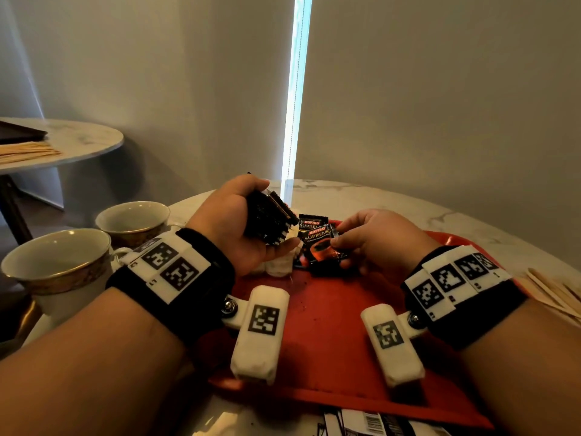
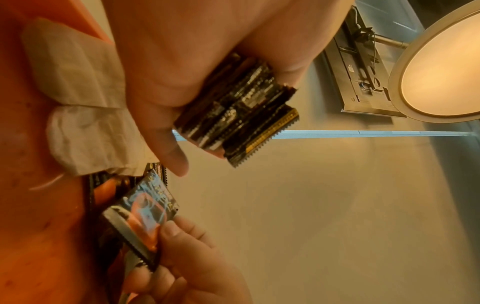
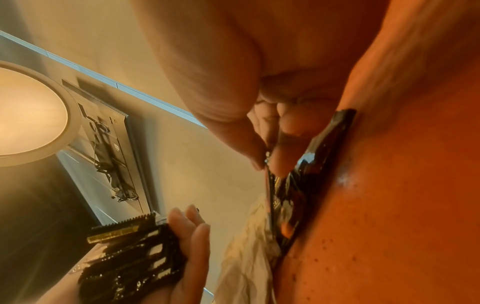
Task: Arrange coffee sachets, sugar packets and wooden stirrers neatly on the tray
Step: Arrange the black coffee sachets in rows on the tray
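My left hand [image 1: 248,221] grips a stack of black coffee sachets [image 1: 271,219], raised over the far left of the red tray [image 1: 330,335]. My right hand [image 1: 361,239] pinches one coffee sachet [image 1: 323,248] by its right edge, low over the tray's far end. Another sachet [image 1: 312,222] lies behind it. White sugar packets [image 1: 278,266] lie on the tray under my left hand. In the left wrist view the stack [image 2: 239,115] fans out of the palm and the sugar packets [image 2: 83,102] lie side by side. The right wrist view shows the pinched sachet [image 3: 306,174] angled against the tray [image 3: 402,205].
Two gold-rimmed cups [image 1: 59,262] stand left of the tray. Wooden stirrers [image 1: 556,297] lie on the marble table to the right of the tray. Printed packets with barcodes [image 1: 371,423] sit at the near edge. A second round table [image 1: 78,143] stands at the far left.
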{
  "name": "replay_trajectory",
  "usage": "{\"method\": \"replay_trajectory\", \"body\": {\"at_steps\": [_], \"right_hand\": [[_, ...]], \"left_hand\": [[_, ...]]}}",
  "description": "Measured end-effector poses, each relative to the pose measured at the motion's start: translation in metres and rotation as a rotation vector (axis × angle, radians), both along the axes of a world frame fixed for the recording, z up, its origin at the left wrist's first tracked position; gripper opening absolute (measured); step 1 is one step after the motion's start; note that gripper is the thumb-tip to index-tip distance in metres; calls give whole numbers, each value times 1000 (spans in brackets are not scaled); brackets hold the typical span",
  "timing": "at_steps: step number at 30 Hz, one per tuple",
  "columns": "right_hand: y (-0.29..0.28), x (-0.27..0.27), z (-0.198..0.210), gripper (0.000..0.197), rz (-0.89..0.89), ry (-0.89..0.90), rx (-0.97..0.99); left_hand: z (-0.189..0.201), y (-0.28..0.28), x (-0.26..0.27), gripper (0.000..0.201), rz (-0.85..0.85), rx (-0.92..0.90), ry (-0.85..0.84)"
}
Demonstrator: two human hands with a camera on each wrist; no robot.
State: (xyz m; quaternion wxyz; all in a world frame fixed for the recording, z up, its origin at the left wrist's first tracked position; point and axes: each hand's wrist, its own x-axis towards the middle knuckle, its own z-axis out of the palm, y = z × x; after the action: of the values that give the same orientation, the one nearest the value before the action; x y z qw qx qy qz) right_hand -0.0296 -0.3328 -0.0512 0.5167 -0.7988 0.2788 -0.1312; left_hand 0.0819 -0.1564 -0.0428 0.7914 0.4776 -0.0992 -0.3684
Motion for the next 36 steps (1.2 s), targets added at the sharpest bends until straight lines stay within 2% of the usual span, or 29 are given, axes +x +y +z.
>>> {"method": "replay_trajectory", "body": {"at_steps": [5, 11, 17, 25, 36], "right_hand": [[5, -2, 1, 23, 52, 61, -4], [9, -2, 0, 13, 70, 83, -44], [11, -1, 1, 15, 63, 96, -75], [16, -2, 3, 14, 66, 133, -118], [20, -1, 5, 8, 62, 58, -110]], "left_hand": [[-1, -1, 2, 28, 4, -5, 1], [-2, -2, -1, 25, 12, 32, -13], [-4, -4, -6, 25, -81, 101, -34], [-7, -7, -10, 23, -83, 129, -35], [-9, -8, -10, 25, -70, 124, -39]]}}
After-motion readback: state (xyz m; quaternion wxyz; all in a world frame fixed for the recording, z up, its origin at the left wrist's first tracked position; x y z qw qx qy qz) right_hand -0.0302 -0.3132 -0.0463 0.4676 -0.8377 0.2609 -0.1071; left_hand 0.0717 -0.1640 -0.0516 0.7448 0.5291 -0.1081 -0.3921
